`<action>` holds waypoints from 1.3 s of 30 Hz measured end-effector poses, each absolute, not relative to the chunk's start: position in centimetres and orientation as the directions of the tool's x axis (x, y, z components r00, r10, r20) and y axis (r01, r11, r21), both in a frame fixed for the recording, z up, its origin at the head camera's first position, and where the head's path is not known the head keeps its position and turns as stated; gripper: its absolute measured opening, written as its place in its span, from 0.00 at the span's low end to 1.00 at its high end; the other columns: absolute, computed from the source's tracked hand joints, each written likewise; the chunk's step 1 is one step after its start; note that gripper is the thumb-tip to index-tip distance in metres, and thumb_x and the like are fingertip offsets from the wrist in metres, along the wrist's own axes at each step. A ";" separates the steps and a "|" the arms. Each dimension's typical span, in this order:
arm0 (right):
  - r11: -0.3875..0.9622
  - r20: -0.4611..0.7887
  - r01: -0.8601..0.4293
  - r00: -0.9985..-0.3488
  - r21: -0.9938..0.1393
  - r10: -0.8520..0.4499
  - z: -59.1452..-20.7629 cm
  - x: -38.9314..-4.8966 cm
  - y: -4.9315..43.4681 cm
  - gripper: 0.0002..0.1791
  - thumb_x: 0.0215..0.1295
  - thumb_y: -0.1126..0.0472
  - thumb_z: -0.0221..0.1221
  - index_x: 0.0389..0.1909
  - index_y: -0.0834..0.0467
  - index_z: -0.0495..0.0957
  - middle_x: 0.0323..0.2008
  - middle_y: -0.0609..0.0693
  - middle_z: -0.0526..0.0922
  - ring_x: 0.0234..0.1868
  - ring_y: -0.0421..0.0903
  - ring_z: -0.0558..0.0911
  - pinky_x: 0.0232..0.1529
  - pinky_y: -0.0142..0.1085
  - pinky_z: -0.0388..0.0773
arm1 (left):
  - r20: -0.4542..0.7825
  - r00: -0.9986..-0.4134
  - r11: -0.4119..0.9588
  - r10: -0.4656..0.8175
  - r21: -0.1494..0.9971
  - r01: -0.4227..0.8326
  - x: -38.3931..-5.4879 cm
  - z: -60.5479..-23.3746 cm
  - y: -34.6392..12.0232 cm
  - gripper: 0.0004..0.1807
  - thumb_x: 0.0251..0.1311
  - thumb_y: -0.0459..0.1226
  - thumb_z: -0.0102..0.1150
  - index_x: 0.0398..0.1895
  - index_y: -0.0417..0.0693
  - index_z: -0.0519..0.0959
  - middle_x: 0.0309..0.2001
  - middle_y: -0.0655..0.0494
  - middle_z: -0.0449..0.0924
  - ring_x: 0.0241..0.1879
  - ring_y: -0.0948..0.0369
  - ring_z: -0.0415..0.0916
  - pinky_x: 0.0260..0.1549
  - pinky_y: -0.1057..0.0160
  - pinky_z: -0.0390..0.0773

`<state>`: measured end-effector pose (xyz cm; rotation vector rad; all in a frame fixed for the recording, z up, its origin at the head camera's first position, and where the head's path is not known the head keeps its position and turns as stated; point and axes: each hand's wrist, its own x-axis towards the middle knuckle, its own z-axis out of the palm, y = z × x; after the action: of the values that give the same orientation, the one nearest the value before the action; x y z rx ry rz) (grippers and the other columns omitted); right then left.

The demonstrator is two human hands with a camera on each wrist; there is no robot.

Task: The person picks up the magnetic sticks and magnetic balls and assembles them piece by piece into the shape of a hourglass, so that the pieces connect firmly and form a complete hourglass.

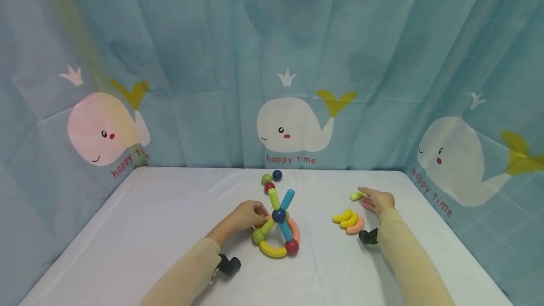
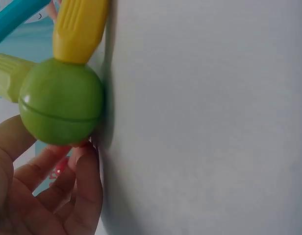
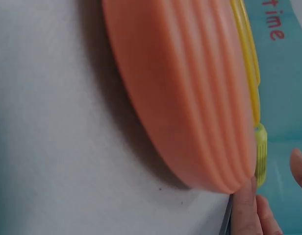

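Note:
A magnetic stick-and-ball frame (image 1: 273, 252) stands mid-table, built from a yellow curved stick, coral curved sticks, straight green and blue sticks, and balls. My left hand (image 1: 248, 215) holds its left rear side. In the left wrist view, the curled fingers of my left hand (image 2: 58, 191) lie just behind a green ball (image 2: 61, 102), with a sliver of coral among them. On the right, my right hand (image 1: 379, 200) reaches beside a short light green stick (image 1: 356, 196). The right wrist view shows its thumb (image 3: 300, 169) apart from the extended fingers (image 3: 245, 210).
Two yellow curved sticks (image 1: 348, 220) and a coral curved stick (image 1: 355, 226) lie in front of my right hand. Behind the frame sit a green ball (image 1: 266, 179), a dark blue ball (image 1: 277, 175) and a red ball (image 1: 269, 187). A whale-print curtain (image 1: 204, 126) borders the white table (image 1: 170, 211).

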<state>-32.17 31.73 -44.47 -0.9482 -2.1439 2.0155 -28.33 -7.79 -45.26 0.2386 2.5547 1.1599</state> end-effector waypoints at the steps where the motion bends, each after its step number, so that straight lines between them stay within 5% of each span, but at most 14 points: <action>1: -0.036 -0.365 0.392 -0.814 -0.919 0.453 -44.5 -32.2 31.7 0.47 0.60 0.59 0.68 0.73 0.71 0.53 0.44 0.56 0.78 0.27 0.36 0.82 0.41 0.31 0.85 | -0.221 -0.934 0.655 0.279 0.756 0.017 -28.2 -45.3 -7.9 0.09 0.54 0.36 0.64 0.39 0.47 0.81 0.35 0.54 0.80 0.33 0.59 0.75 0.31 0.64 0.81; 24: 0.192 -0.285 0.435 -0.806 -0.880 0.519 -44.5 -33.2 30.9 0.35 0.59 0.62 0.68 0.61 0.76 0.66 0.20 0.48 0.78 0.17 0.38 0.81 0.27 0.29 0.83 | -0.220 -0.953 0.655 0.209 0.755 -0.031 -26.0 -44.9 -8.4 0.12 0.53 0.37 0.70 0.38 0.46 0.79 0.33 0.53 0.78 0.29 0.59 0.74 0.27 0.65 0.78; 32: 0.187 -0.309 0.456 -0.799 -0.870 0.516 -44.2 -33.0 30.9 0.33 0.60 0.64 0.65 0.61 0.75 0.66 0.24 0.50 0.77 0.18 0.38 0.82 0.29 0.29 0.84 | -0.175 -0.933 0.633 0.313 0.771 0.068 -27.4 -45.4 -7.7 0.22 0.55 0.34 0.66 0.55 0.51 0.79 0.49 0.52 0.80 0.41 0.57 0.76 0.39 0.59 0.82; 39: 0.141 -0.342 0.455 -0.810 -0.879 0.477 -43.9 -32.9 31.2 0.34 0.58 0.66 0.66 0.63 0.74 0.65 0.28 0.51 0.80 0.22 0.40 0.83 0.33 0.32 0.86 | -0.146 -0.928 0.658 0.344 0.742 0.127 -28.1 -45.7 -7.1 0.10 0.60 0.38 0.65 0.45 0.53 0.82 0.47 0.53 0.83 0.55 0.49 0.77 0.56 0.44 0.78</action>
<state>-32.86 31.18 -43.90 -0.9627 -2.3586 1.8051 -28.05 -7.14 -45.65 0.3787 2.6032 1.1341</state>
